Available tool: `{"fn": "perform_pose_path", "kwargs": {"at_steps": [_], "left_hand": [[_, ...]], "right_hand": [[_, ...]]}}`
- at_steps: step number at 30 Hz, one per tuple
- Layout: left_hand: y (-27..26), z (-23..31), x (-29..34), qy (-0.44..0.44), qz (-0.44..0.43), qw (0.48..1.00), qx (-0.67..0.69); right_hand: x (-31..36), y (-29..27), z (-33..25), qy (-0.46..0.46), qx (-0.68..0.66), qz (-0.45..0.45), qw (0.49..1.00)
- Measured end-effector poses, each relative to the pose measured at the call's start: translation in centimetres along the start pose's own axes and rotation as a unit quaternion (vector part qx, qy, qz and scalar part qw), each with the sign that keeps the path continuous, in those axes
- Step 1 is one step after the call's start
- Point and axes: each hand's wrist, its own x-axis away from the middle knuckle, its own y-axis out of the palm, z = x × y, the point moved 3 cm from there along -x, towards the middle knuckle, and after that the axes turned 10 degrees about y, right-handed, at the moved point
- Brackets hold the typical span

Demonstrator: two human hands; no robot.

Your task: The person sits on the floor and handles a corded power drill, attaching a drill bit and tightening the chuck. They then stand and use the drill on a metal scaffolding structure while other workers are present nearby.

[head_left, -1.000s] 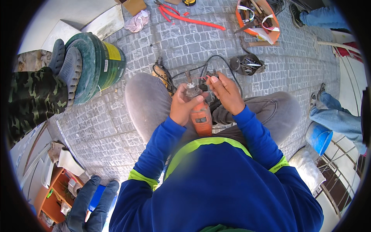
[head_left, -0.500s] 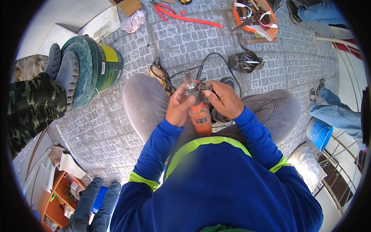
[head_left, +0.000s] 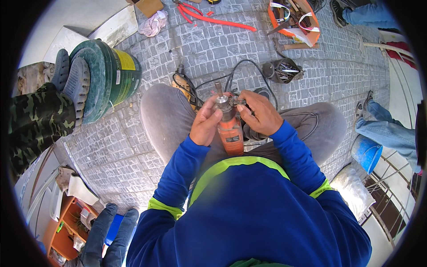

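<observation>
An orange power drill with a grey metal chuck [head_left: 230,129] was held upright over the lap, between the two knees clad in grey trousers. The left hand [head_left: 207,122] was wrapped around the upper part of the drill body, its fingers curled and pressed together against the housing just below the chuck. The right hand [head_left: 260,113] was set against the chuck from the other side, and a small dark metal chuck key [head_left: 236,103] was pinched between its thumb and fingertips, touching the side of the chuck. A short bit was seen standing up out of the chuck. A black power cord [head_left: 240,73] was looped on the grey cobbled paving [head_left: 213,49] just beyond the knees. A green and yellow drum lying on its side [head_left: 109,78] was seen to the left, with another person's grey shoes resting on it. An orange tool tray [head_left: 293,18] was placed further off, a long red strip [head_left: 213,18] lay near it, and a blue bucket [head_left: 367,153] stood to the right
</observation>
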Motion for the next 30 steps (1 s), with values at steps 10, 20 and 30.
{"fn": "perform_pose_path", "kwargs": {"at_steps": [10,20,30], "left_hand": [[0.9,0.0,-0.2,0.052,0.003,0.994,-0.095],[1.9,0.5,-0.2,0.082,0.123,0.94,-0.308],[3.2,0.0,0.1,0.1,0.16,0.946,-0.262]], "right_hand": [[-0.6,0.7,-0.7,-0.083,0.054,0.031,0.995],[0.2,2.0,-1.3,0.015,-0.003,0.017,1.0],[1.6,3.1,-1.0,0.041,-0.09,0.073,0.992]]}}
